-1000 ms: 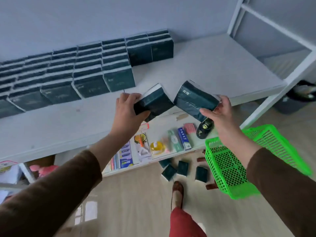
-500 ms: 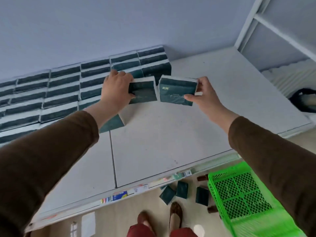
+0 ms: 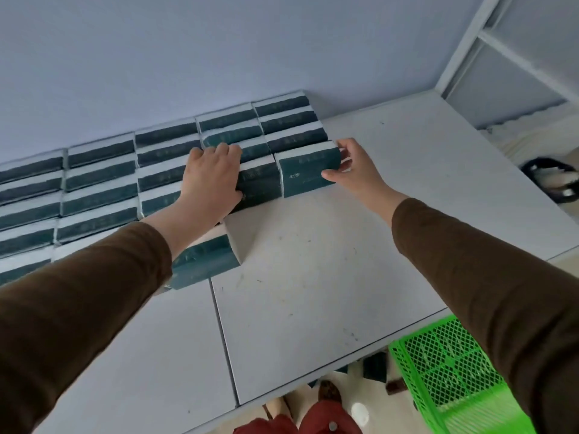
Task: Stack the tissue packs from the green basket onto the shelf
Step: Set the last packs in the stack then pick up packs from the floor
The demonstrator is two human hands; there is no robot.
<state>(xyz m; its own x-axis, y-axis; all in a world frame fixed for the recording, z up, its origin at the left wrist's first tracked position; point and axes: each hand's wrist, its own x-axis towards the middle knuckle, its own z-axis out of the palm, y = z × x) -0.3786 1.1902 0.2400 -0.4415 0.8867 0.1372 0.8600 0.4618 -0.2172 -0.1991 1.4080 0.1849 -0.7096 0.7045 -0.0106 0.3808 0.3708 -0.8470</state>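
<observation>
Head view, steeply down, perhaps close.

Tissue packs (image 3: 308, 172) glossy plastic film; shelf (image 3: 313, 277) matt, scuffed; green basket (image 3: 445, 371) plastic mesh.

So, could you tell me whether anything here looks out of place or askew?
Yes: a few dark green tissue packs lie on the floor below the shelf, beside the green basket, not stacked. On the shelf, one pack sits alone in front of the rows, under the left forearm. The two packs in the hands line up fairly squarely.

shop | rows of tissue packs (image 3: 100, 186) | shelf (image 3: 313, 261) | green basket (image 3: 445, 371)
</observation>
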